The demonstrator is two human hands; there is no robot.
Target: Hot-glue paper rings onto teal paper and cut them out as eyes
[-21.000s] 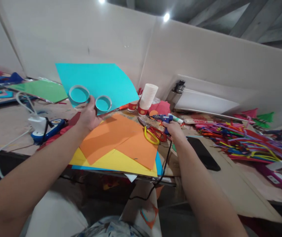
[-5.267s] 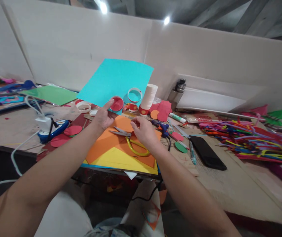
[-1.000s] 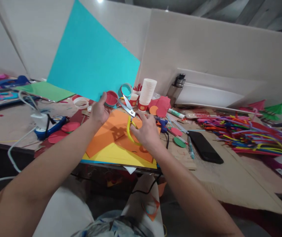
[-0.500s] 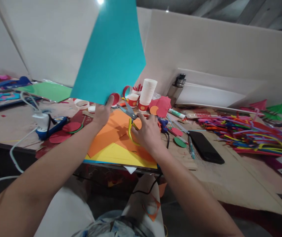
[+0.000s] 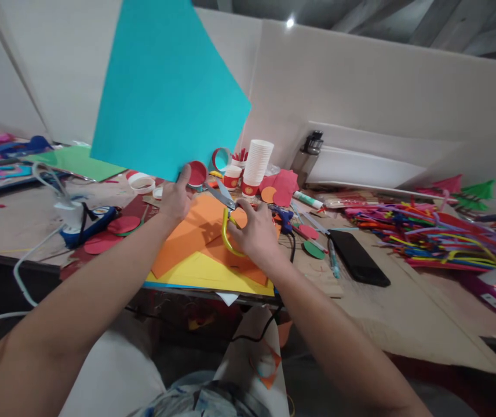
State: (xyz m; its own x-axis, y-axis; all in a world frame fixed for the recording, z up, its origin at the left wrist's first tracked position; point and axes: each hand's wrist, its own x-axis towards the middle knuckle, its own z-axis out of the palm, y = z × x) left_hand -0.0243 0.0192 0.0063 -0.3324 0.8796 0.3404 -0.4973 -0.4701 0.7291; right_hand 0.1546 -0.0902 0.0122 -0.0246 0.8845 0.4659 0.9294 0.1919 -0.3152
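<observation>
A large teal sheet (image 5: pixel 165 92) stands up in the air, its lower edge pinched by my left hand (image 5: pixel 177 197). Beside those fingertips is a red ring-shaped piece (image 5: pixel 197 174); whether the hand touches it I cannot tell. My right hand (image 5: pixel 256 231) is closed on yellow-handled scissors (image 5: pixel 226 234), whose blades are parted and point up and left, towards the left hand. Below both hands lie orange sheets (image 5: pixel 182 237) on top of a yellow sheet (image 5: pixel 200 272) at the table's front edge.
Stacked paper cups (image 5: pixel 259 162), a bottle (image 5: pixel 309 153) and red paper pieces (image 5: pixel 286 184) stand or lie behind. To the right are a black phone (image 5: pixel 358 258) and colourful pipe cleaners (image 5: pixel 443 237). A blue device (image 5: pixel 89 226) with a white cable is left, near red discs (image 5: pixel 100 242).
The teal sheet has swung left and tilted, showing more of its face. The scissors' blades remain parted beside it. The whole view has shifted slightly.
</observation>
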